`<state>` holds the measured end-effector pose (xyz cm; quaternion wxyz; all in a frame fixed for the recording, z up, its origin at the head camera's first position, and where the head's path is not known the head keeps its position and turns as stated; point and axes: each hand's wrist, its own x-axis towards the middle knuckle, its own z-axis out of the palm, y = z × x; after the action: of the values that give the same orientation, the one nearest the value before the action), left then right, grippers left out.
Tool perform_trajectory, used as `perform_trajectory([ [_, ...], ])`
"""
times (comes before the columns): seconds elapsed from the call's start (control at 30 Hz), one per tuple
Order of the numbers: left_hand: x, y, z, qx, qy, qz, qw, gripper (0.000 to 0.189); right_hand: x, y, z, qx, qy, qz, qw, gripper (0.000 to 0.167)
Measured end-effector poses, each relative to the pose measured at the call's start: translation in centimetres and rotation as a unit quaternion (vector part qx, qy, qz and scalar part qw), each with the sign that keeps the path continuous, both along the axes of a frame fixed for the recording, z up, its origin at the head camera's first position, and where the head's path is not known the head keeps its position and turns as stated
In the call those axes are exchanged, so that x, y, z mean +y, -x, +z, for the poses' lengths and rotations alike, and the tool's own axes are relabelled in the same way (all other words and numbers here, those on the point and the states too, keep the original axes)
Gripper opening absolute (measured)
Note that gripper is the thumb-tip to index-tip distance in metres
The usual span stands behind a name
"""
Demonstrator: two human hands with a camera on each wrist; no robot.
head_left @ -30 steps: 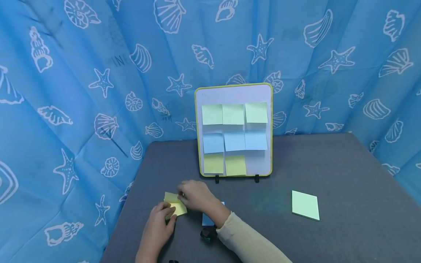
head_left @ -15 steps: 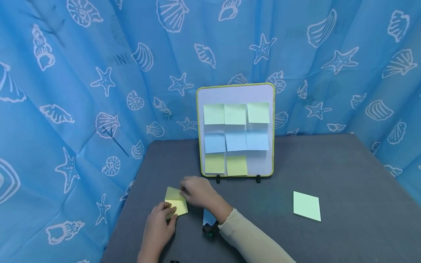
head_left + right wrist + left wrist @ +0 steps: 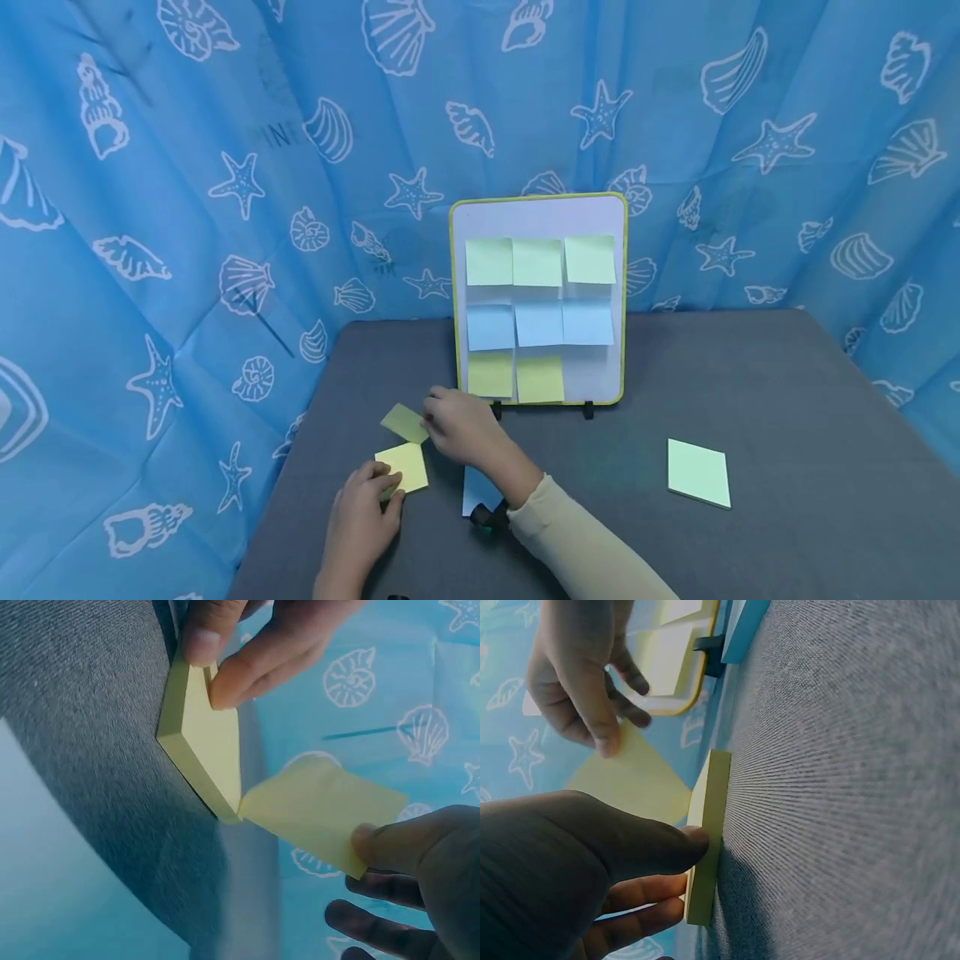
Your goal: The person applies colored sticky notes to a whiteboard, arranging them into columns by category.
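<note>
My left hand (image 3: 358, 521) holds down a yellow sticky note pad (image 3: 408, 467) on the table. In the left wrist view, its thumb is against the pad's edge (image 3: 714, 817) and its fingers lie on the far side. My right hand (image 3: 463, 427) pinches the corner of a single yellow sticky note (image 3: 403, 422) between thumb and fingers. The note slants up behind the pad. In the right wrist view, the lifted note (image 3: 322, 806) meets the pad (image 3: 214, 742) only at one corner.
A yellow-rimmed whiteboard (image 3: 536, 217) on black feet stands behind, bearing rows of green, blue and yellow notes. Partly under the right forearm lies a blue pad (image 3: 477, 492). To the right sits a light green pad (image 3: 697, 473). A shell-patterned blue curtain (image 3: 225, 125) hangs behind.
My right hand has moved up and slightly right, peeling the yellow note from lying folded back over the pad to nearly free. My left hand has stayed on the pad.
</note>
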<state>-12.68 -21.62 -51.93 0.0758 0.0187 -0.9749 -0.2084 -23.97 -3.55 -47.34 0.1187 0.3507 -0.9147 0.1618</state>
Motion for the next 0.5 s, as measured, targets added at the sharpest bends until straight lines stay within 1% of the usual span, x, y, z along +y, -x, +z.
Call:
perform_trajectory([
  [0.1,0.0,-0.1,0.1,-0.005,0.001,0.001,1.0,0.025,0.5,-0.4,0.7,0.044,0.017,0.009,0.9989,0.009],
  [0.23,0.0,0.0,0.4,-0.012,0.001,-0.001,0.9999,0.025,1.5,-1.0,2.0,0.095,0.048,0.025,0.994,0.007],
  [0.37,-0.1,0.2,0.7,-0.011,-0.006,-0.011,0.9999,0.024,2.9,-1.3,3.2,0.117,0.079,0.041,0.9891,0.004],
  [0.5,0.0,0.4,0.9,-0.009,-0.009,-0.02,0.9997,0.025,4.8,-1.5,3.6,0.138,0.099,0.044,0.9845,0.007],
])
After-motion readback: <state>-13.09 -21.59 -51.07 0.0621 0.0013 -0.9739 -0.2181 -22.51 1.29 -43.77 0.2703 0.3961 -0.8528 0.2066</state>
